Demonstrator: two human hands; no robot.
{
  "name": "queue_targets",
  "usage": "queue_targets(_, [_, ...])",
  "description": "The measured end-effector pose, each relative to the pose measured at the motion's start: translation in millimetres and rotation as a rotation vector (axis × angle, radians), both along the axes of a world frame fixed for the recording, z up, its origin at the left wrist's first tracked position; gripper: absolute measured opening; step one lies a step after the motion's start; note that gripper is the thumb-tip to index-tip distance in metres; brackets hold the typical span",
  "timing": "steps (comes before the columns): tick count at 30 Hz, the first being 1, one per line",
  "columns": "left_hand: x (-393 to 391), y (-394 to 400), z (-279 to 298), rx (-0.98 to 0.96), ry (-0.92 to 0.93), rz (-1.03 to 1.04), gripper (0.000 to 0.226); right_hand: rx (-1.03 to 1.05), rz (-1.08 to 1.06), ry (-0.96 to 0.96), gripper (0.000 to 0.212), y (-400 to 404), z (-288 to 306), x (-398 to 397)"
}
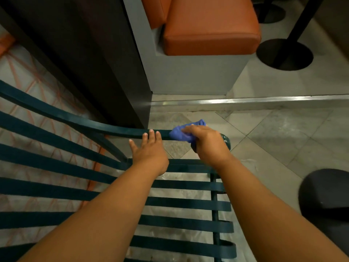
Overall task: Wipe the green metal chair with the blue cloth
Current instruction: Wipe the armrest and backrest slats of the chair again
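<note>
The green metal chair [188,203] fills the lower half of the view, its flat slats running left to right and one armrest [117,130] curving toward the upper right. My right hand [207,144] is closed around the blue cloth [179,134], pressing it onto the armrest near its rounded end. My left hand [149,150] lies flat with fingers spread, its fingertips resting on the armrest just left of the cloth. Most of the cloth is hidden under my right palm.
A dark panel [85,59] and a grey bench base [188,74] with orange cushions [211,25] stand beyond the armrest. A round black table base [283,55] is at the upper right, another dark round shape [326,203] at the lower right. A metal floor strip [264,102] crosses the tiles.
</note>
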State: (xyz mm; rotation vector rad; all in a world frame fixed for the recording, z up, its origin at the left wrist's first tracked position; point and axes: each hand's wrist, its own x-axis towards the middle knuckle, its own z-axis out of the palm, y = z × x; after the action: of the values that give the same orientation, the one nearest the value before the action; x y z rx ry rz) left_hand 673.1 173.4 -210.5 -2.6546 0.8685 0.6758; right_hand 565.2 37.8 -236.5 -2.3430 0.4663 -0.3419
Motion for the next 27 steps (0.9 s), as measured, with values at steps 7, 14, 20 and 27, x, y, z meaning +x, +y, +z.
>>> queue_targets(7, [-9, -13, 2, 0.038, -0.044, -0.105, 0.104, 0.207, -0.324, -0.203, 0.051, -14, 40, -9])
queue_targets(14, [-7, -23, 5, 0.102, -0.116, -0.111, 0.094, -0.285, -0.112, 0.342, 0.051, 10, -3, -1])
queue_targets(20, [-4, -31, 7, 0.132, -0.13, -0.127, 0.088, -0.366, -0.102, 0.254, 0.059, 8, -26, 9])
queue_targets(27, [-4, -33, 10, 0.164, -0.116, -0.127, 0.091, -0.348, -0.096, 0.196, 0.04, -4, -28, 2])
